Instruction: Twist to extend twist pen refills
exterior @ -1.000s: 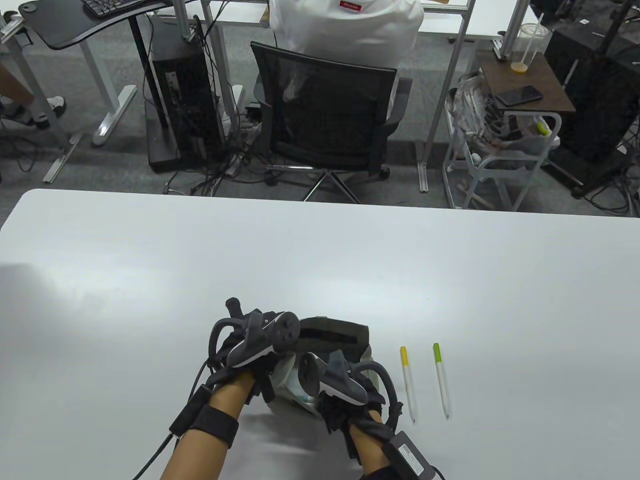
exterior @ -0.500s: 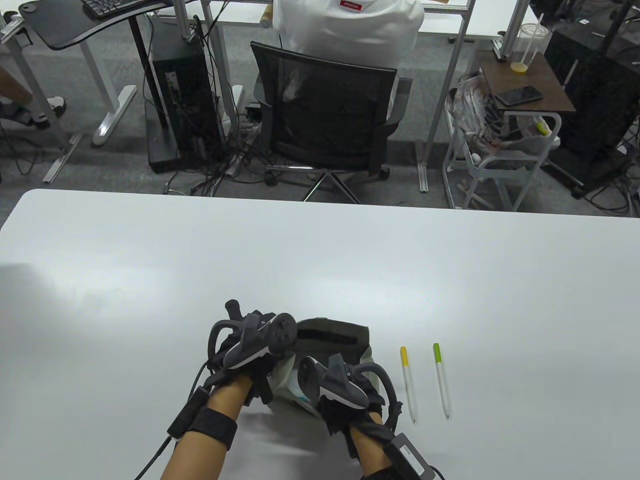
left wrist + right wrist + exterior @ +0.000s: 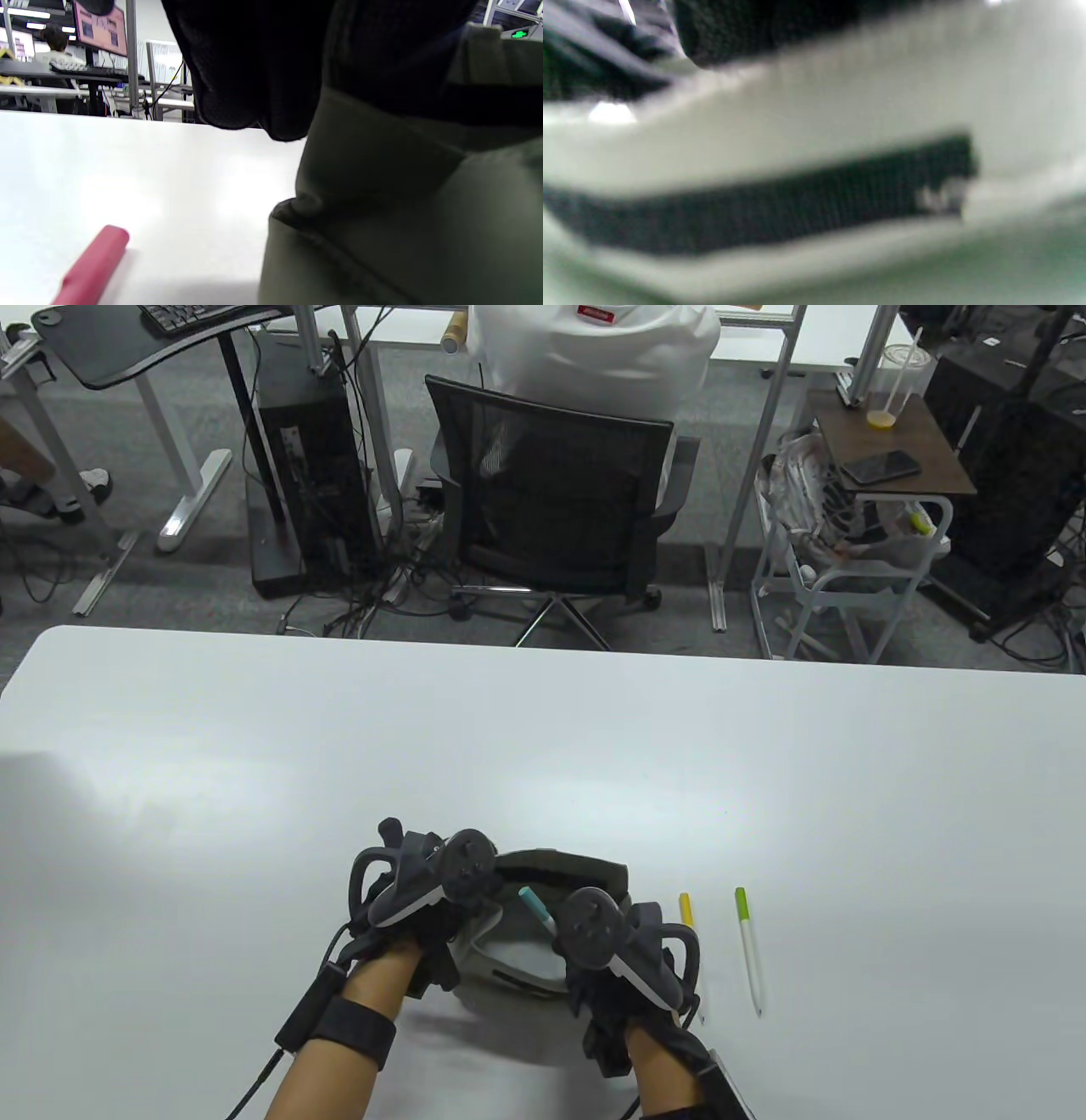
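Note:
An olive-grey fabric pouch lies open on the white table between my hands. My left hand grips its left edge; in the left wrist view my gloved fingers close on the pouch fabric. A teal-capped pen sticks up out of the pouch mouth beside my right hand. The right fingers are hidden under the tracker. The right wrist view is blurred and shows only the pouch close up. A yellow-capped pen and a green-capped pen lie to the right.
A red pen lies on the table left of the pouch, seen only in the left wrist view. The white table stretches far and to both sides. An office chair stands beyond its far edge.
My right hand has moved right and turned, now covering the lower part of the yellow-capped pen. The pouch mouth has opened wider and the teal-capped pen has come into sight. The left hand shifted slightly.

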Demonstrator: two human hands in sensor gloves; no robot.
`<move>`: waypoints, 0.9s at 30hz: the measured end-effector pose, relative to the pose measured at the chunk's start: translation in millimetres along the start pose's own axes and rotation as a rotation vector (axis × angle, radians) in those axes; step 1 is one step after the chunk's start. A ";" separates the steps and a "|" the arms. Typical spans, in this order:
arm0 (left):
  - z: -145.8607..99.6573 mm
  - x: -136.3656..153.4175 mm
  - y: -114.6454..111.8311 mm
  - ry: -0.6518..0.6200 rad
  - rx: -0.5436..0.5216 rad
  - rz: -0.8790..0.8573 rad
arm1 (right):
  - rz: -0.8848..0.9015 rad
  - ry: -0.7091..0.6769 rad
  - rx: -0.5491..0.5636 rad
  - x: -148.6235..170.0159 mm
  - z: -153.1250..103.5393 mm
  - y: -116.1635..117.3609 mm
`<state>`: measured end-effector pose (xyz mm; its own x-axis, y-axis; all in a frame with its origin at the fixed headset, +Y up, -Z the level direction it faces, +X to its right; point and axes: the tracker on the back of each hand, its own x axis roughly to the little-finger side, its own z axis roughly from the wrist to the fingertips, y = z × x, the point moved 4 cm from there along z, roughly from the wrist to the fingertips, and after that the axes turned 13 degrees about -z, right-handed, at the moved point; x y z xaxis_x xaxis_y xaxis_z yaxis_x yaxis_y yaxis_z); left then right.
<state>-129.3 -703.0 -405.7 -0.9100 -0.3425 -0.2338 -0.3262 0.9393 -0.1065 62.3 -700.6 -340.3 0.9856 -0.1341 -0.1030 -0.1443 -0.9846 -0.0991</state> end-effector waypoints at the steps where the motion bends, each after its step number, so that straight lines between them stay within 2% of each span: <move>1: -1.2 -0.3 2.4 -0.004 -0.001 -0.006 | 0.016 0.005 0.019 1.8 -0.9 -3.4; 4: -11.6 -6.3 26.9 -0.034 -0.052 -0.059 | 0.164 0.059 0.141 15.7 -9.0 -22.2; 7: -22.7 -16.0 50.6 -0.071 -0.123 -0.128 | 0.292 0.109 0.186 24.9 -12.4 -28.4; 10: -37.6 -33.8 75.8 -0.131 -0.197 -0.216 | 0.342 0.122 0.246 28.2 -16.2 -35.0; 13: -48.3 -52.8 88.6 -0.181 -0.213 -0.234 | 0.370 0.107 0.270 25.1 -19.1 -37.9; 15: -54.2 -65.5 93.5 -0.194 -0.193 -0.220 | 0.383 0.095 0.275 21.5 -20.5 -40.3; 19: -62.5 -86.1 102.9 -0.224 -0.252 -0.211 | 0.370 0.067 0.288 16.1 -22.9 -44.0; 24: -61.0 -105.3 99.9 -0.183 -0.195 -0.155 | 0.350 0.048 0.296 10.3 -25.2 -45.2; 27: -61.6 -113.1 100.6 -0.190 -0.253 -0.132 | 0.338 0.037 0.297 7.5 -25.7 -44.4</move>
<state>-75.0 -568.5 -330.5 -0.7992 -0.4372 -0.4124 -0.5131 0.8537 0.0892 78.4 -660.8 -311.2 0.8805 -0.4520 -0.1430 -0.4724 -0.8106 -0.3460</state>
